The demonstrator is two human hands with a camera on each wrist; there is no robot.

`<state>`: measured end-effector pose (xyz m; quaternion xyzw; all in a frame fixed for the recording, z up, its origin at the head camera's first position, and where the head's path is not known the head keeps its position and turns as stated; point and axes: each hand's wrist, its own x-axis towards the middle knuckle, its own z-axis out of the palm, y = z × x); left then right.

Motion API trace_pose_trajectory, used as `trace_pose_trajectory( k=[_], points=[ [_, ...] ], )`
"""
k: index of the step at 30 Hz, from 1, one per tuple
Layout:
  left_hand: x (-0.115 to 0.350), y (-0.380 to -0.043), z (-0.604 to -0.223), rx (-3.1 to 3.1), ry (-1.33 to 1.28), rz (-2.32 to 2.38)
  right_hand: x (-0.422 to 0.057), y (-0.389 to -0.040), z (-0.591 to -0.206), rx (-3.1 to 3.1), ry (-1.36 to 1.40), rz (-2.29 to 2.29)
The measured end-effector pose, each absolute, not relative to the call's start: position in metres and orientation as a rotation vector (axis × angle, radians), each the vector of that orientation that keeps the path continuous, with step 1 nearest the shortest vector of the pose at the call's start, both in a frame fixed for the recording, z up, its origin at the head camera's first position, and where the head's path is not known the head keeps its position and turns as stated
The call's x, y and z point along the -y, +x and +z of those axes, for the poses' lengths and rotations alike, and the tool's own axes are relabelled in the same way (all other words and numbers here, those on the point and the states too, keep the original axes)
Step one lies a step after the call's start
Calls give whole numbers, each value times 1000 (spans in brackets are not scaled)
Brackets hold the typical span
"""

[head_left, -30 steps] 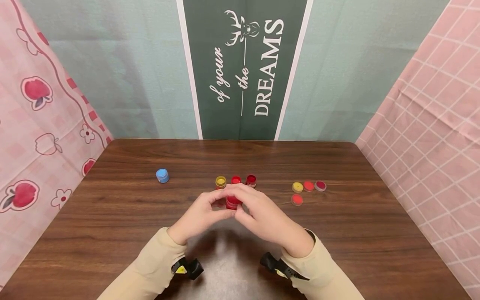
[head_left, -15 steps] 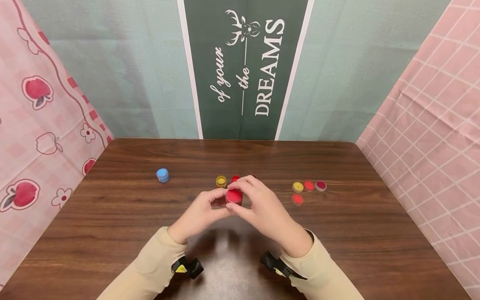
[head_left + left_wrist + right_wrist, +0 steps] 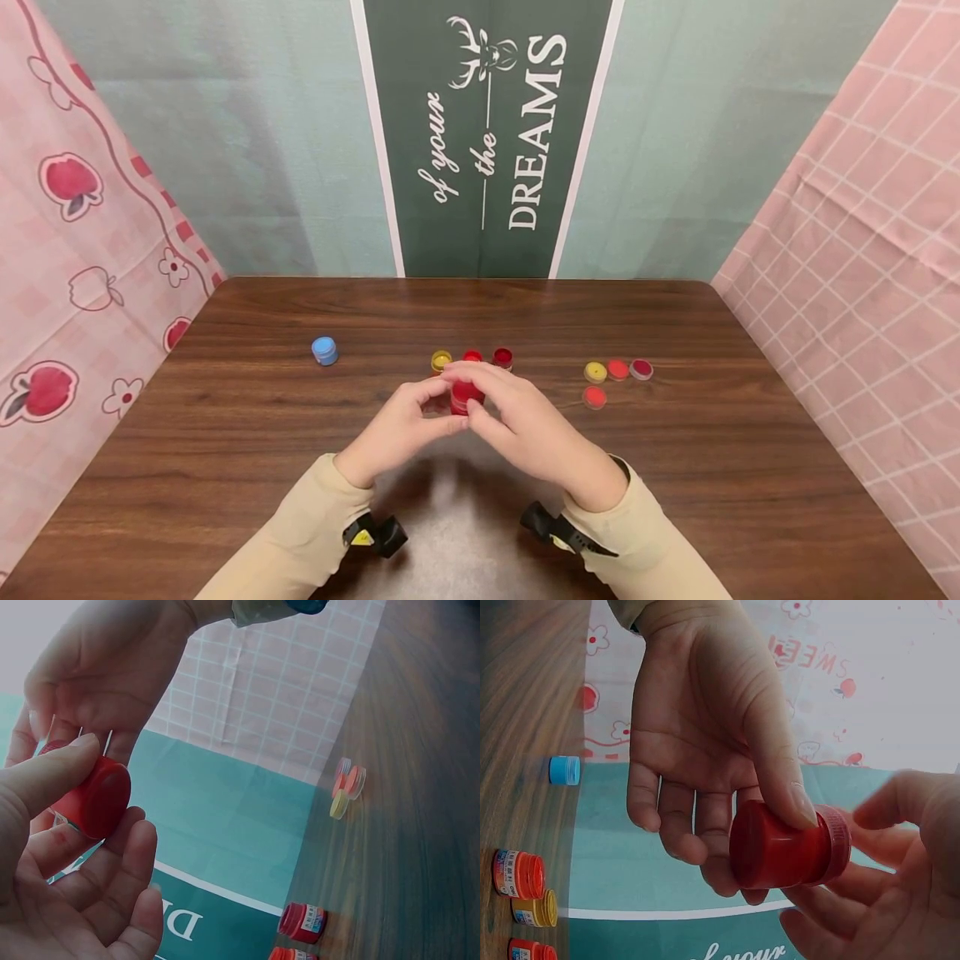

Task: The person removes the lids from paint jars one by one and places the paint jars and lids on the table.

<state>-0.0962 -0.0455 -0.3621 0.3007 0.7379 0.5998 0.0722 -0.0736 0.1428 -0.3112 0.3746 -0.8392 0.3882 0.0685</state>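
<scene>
A red paint jar (image 3: 460, 402) is held up between both hands over the table. My left hand (image 3: 393, 425) grips the jar's body, its thumb pressed along the side, as the left wrist view shows with the jar (image 3: 101, 801) tilted. My right hand (image 3: 528, 429) is at the other end, its fingers curled round the ribbed lid (image 3: 838, 844); the thumb is blurred at the lid's edge in the right wrist view. Behind the hands stand a yellow jar (image 3: 442, 359), a red jar (image 3: 472, 356) and a dark red jar (image 3: 502, 358). Another red jar (image 3: 519, 874) is mostly hidden from the head view.
A blue jar (image 3: 324, 350) stands alone at the left. To the right lie a yellow lid (image 3: 595, 372), a dark red lid (image 3: 641, 369) and two red lids, one (image 3: 595, 397) nearer the front. Cloth hangs behind and beside the wooden table (image 3: 712, 467).
My right hand's fingers turned back from the lid's top, then came over it again, hiding more of it. The left hand keeps its grip on the paint jar in nearly the same place.
</scene>
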Motion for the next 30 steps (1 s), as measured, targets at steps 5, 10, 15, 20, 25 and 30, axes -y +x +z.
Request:
trace_pose_trajectory(
  k=[5, 10, 15, 20, 25, 30],
  points=[
    [46, -96, -362, -2199, 921, 1818, -141, -74, -312, 2519, 1019, 1098],
    [45, -95, -361, -2210, 926, 1810, -139, -76, -315, 2506, 922, 996],
    [45, -94, -361, -2180, 894, 1831, -139, -76, -315, 2517, 921, 1008],
    [46, -94, -360, -2189, 854, 1804, -140, -76, -313, 2516, 1024, 1027],
    [47, -94, -359, -2197, 860, 1795, -141, -75, -313, 2498, 1134, 1045],
    [46, -94, -360, -2214, 908, 1798, -141, -75, -313, 2484, 1011, 999]
  ],
)
